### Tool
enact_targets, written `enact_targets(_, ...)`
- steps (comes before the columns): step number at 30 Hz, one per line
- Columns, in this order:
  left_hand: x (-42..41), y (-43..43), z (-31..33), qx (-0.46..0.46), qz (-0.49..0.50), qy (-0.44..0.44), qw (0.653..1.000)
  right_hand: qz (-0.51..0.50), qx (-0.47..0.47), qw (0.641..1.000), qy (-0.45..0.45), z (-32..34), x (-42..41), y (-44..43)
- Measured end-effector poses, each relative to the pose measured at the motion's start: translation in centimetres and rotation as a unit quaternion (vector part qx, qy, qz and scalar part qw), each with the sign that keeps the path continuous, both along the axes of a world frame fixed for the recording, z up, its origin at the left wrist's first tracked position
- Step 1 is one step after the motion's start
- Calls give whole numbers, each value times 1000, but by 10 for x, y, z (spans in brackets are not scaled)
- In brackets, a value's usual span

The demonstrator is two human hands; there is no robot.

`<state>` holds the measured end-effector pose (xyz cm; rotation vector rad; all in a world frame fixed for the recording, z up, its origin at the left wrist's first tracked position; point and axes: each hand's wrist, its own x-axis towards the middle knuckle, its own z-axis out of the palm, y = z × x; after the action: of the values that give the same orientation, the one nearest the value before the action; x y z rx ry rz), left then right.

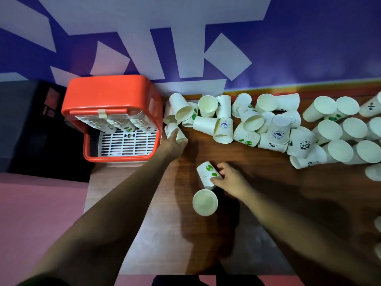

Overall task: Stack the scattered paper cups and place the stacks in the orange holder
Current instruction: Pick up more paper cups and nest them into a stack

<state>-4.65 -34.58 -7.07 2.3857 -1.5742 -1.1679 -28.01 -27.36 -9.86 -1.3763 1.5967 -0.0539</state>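
Cup [169, 130] beside the orange holder [111, 89], gripped by the left hand [172, 143]. Right hand [229, 179] pinches a green-printed cup [205, 174].

Dim indoor light with a purple cast, brightest on the wall [127, 15] and in a pale glare patch on the near table [165, 240], broad soft shadows over the wood at right, edges bent by the wide lens, cups [329, 130] at right slightly blurred, whole picture soft.
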Motion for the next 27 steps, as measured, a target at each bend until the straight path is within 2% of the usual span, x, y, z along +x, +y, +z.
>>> enact_targets(4,9,-10,-10,29,-11,-2,1000,-56,-14,998,-26,3,-9,-4)
enact_targets(7,6,-2,-16,-18,-16,10,1000,-127,-30,991,-41,14,-22,-8)
enact_targets(10,12,11,-26,-64,2,29,998,-133,-52,988,-64,37,-21,-7)
enact_targets(17,0,45,-11,-159,7,150,976,68,-122,985,-99,104,-17,15)
enact_targets(20,2,58,3,-194,55,248,948,199,-157,966,-45,112,-8,25)
enact_targets(22,1,67,12,-195,109,301,927,273,-203,940,-10,105,-2,31)
enact_targets(27,-3,89,27,-174,192,331,907,359,-279,884,107,71,12,57)
